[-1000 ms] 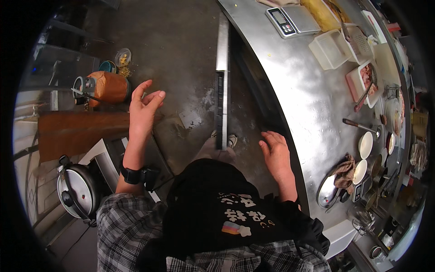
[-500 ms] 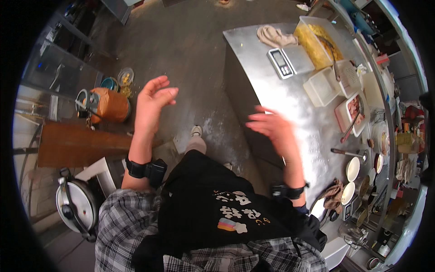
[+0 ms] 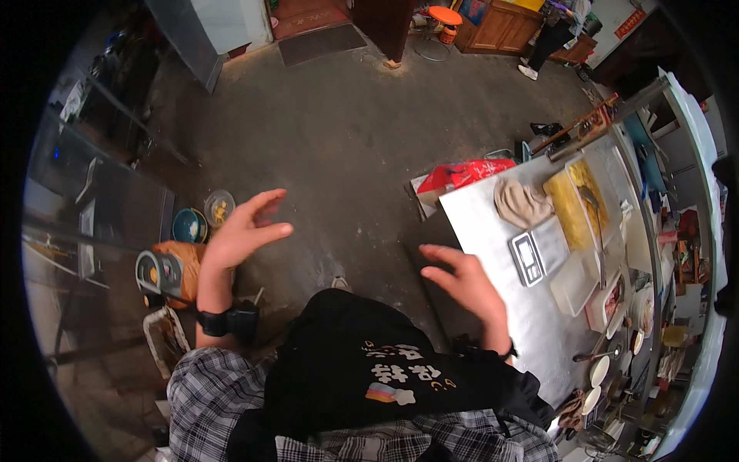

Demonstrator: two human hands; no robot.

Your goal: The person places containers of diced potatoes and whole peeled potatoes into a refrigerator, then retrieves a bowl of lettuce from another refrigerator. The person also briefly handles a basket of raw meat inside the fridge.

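Note:
My left hand (image 3: 242, 231) is raised over the floor with thumb and fingers apart, holding nothing. Level with it on the other side, my right hand (image 3: 462, 283) hangs beside the edge of the steel table (image 3: 481, 219); its fingers are spread and nothing is in them. Closest to the right hand on that table is a kitchen scale (image 3: 528, 258) with a display and a metal plate. Behind the scale lie a crumpled beige towel (image 3: 521, 204) and a clear tub of yellow food (image 3: 571, 212). A white plastic container (image 3: 575, 281) stands right of the scale.
On the left are an orange-brown bucket-like vessel (image 3: 181, 266), a teal basin (image 3: 187, 225) and a bowl of yellow scraps (image 3: 219, 206) on the floor. A red bag (image 3: 466, 173) lies beyond the table. An orange stool (image 3: 445, 15) and another person (image 3: 558, 35) are far off.
I have moved forward and the view has tilted up, so the doorway, stool and other person now show. Both hands sit lower in the picture and remain unfilled.

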